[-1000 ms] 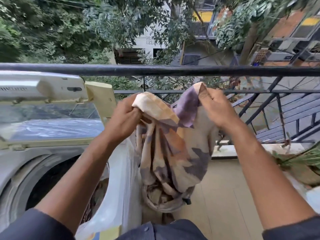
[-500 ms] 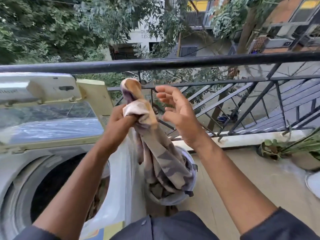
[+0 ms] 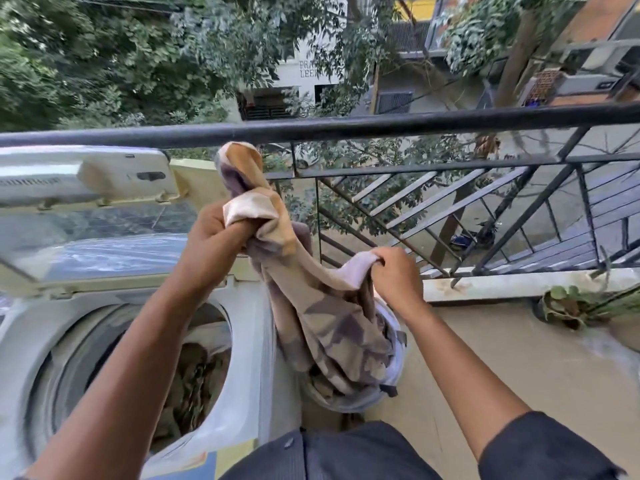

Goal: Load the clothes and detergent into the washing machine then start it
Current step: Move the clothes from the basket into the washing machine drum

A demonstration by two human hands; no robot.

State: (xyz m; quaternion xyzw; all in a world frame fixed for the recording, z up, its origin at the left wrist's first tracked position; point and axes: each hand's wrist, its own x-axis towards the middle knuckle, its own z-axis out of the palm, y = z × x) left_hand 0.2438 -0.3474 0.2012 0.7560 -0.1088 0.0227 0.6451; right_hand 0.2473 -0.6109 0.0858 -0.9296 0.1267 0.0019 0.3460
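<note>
Gripping a tan-and-grey camouflage-patterned cloth garment, I am clamping my left hand round its bunched upper end and pinching a pale edge lower down with my right hand. I am keeping it stretched between them, probably to free it from the round pale laundry basket where its tail is trailing, just beside the white top-loading washing machine. The machine's raised clear lid is leaving the drum open, with blurred clothes inside. Detergent is showing nowhere.
</note>
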